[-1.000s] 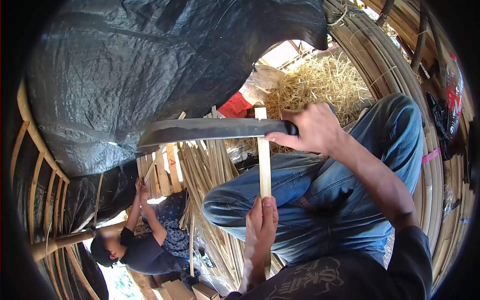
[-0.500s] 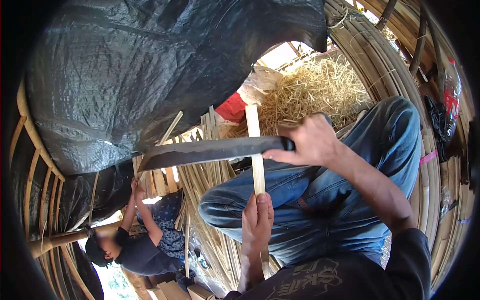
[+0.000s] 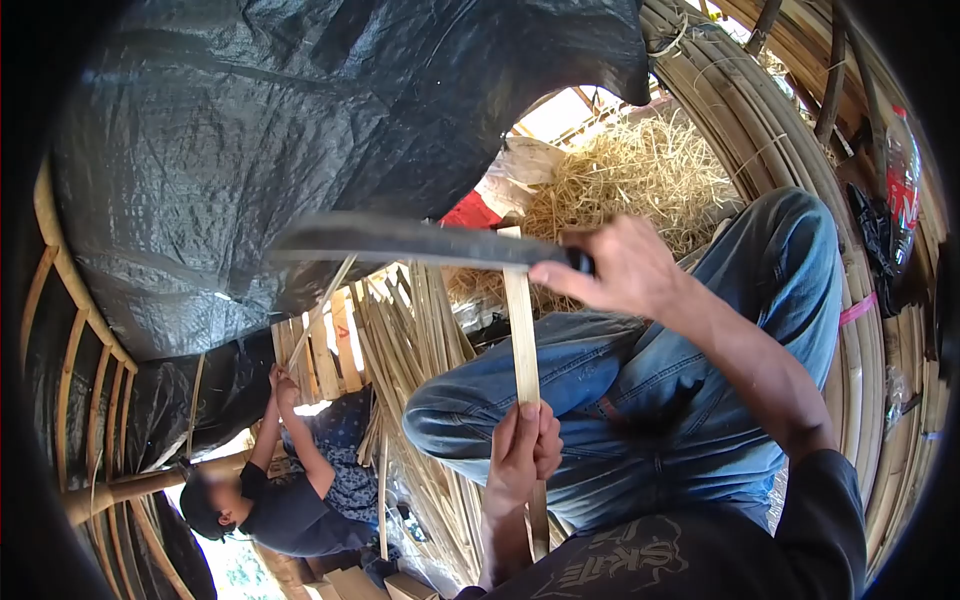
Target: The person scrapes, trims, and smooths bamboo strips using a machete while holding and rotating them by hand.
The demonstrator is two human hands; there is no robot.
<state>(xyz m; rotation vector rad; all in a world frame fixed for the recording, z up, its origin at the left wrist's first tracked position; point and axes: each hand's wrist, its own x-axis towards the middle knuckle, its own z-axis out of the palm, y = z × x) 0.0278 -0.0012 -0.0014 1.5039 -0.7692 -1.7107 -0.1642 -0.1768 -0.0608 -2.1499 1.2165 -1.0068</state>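
Note:
My right hand [image 3: 635,270] is closed around the dark handle of a machete [image 3: 400,241], whose long blade points left and is smeared by motion. The blade crosses a pale bamboo strip [image 3: 523,345] near its far end; whether it touches the strip I cannot tell. Lower down, my left hand [image 3: 522,450] grips the strip, thumb on top. The strip's near end comes out below that hand, beside my dark shirt. Blue jeans [image 3: 600,370] cover my bent legs behind the strip.
Many bamboo strips [image 3: 410,330] lie left of my knee. A co-worker [image 3: 300,510] sits at lower left, both hands raised on a thin strip. Dried straw [image 3: 640,165] is heaped ahead. Black tarp [image 3: 230,150] hangs at upper left. Bamboo bundles [image 3: 740,110] and a bottle [image 3: 902,190] are on the right.
The machete has risen towards the far end of the strip, its blade now blurred. My left hand and the strip have dropped slightly and shifted right.

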